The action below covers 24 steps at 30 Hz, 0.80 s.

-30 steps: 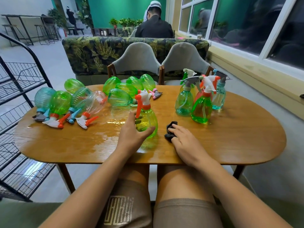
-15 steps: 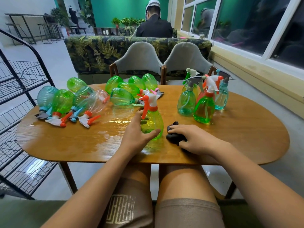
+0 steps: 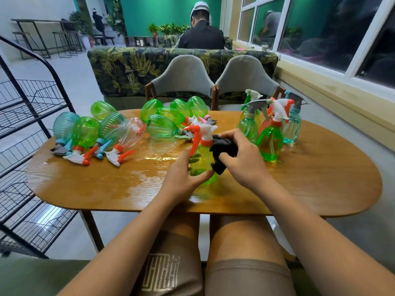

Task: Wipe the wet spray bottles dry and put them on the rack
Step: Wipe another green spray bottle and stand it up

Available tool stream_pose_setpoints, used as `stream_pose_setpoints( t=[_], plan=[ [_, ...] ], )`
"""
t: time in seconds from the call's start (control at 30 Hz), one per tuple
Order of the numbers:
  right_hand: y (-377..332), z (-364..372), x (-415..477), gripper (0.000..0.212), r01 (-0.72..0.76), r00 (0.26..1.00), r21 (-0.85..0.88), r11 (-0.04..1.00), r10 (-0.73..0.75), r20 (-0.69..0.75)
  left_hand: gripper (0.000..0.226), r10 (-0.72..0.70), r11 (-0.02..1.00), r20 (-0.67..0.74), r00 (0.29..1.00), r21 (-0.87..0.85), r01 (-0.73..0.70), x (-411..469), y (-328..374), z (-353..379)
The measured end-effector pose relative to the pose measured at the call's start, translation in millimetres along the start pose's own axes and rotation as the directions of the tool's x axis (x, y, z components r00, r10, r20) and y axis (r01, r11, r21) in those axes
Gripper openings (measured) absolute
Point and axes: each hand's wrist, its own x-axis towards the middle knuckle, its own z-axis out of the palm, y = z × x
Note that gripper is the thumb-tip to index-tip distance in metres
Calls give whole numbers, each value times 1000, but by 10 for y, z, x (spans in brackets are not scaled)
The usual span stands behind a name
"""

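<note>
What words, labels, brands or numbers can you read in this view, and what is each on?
No readable text anywhere in this view.
Emblem on the shorts, left leg: a pale maze-like pattern, not legible as letters.
Yellow-green spray bottle in the left hand, and the other spray bottles on the table: no label or print shows.
Black cloth in the right hand: no tag shows.

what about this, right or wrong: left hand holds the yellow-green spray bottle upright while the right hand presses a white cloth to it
Wrong on the colour: the head view shows the cloth is black, not white. The left hand does hold the yellow-green spray bottle upright while the right hand presses the cloth to it.
</note>
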Motion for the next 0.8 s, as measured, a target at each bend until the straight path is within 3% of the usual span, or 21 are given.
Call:
stream_pose_setpoints(
  t=[0.37,0.6,0.8],
  plan=[
    [-51,247,-149,46,-49,997,325,945,65,-40,90,-5,1000,56,998,7,5,11,-1,27],
    [90,412,-270,32,-1,985,124,992,23,-172,93,-4,999,65,998,46,1,-7,8,31],
    [217,446,-435,29,-189,976,-19,982,186,-109,93,11,998,60,998,56,-14,-12,11,25]
  ],
)
